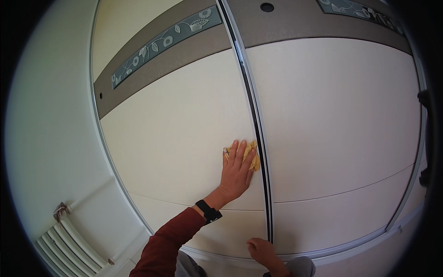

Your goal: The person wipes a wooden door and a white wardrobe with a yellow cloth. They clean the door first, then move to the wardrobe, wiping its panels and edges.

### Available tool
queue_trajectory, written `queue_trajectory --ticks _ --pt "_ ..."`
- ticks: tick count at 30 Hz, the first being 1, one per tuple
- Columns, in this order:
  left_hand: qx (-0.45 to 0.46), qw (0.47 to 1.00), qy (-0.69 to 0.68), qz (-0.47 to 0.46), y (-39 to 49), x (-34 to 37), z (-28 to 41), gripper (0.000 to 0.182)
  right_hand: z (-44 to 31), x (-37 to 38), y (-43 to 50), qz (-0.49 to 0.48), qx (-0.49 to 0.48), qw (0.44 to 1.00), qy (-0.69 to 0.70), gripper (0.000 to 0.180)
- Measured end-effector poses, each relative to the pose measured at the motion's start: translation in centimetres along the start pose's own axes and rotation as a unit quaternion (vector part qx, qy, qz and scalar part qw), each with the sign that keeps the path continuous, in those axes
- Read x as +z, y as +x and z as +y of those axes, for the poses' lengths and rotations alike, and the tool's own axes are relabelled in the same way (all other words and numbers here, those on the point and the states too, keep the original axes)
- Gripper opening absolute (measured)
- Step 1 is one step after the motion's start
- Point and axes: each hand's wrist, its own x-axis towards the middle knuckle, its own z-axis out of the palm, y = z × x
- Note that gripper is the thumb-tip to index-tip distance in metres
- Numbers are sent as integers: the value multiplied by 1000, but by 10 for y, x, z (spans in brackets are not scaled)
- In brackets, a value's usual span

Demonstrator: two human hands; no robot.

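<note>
My left hand (236, 173) presses a crumpled yellow cloth (255, 162) flat against the cream panel of a sliding wardrobe door (173, 138), beside the door's metal edge strip. Its fingers are spread over the cloth; a black watch and a dark red sleeve are on that arm. Lower down, my right hand (263, 252) is loosely curled near the foot of the strip, with nothing seen in it. Its fingers are partly hidden by the hand itself.
A second cream door panel (339, 121) stands right of the metal strip (254, 107). Brown bands with floral inlays cross both doors. At the lower left, a white radiator (69, 247) carries a tied cloth (61, 210) on its pipe. A floor track (332, 250) runs below the doors.
</note>
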Motion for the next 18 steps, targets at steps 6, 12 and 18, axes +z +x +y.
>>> queue_trajectory --ticks 6,12,18 --pt "-64 992 66 86 90 -29 -50 67 2 10 -6 5 18 1000 -13 22" --pt "-126 971 84 185 222 -68 -112 56 15 30 -9 -30 38 997 -67 25" --pt "-10 998 51 43 69 -40 -63 67 32 59 -8 -72 45 992 -94 27"
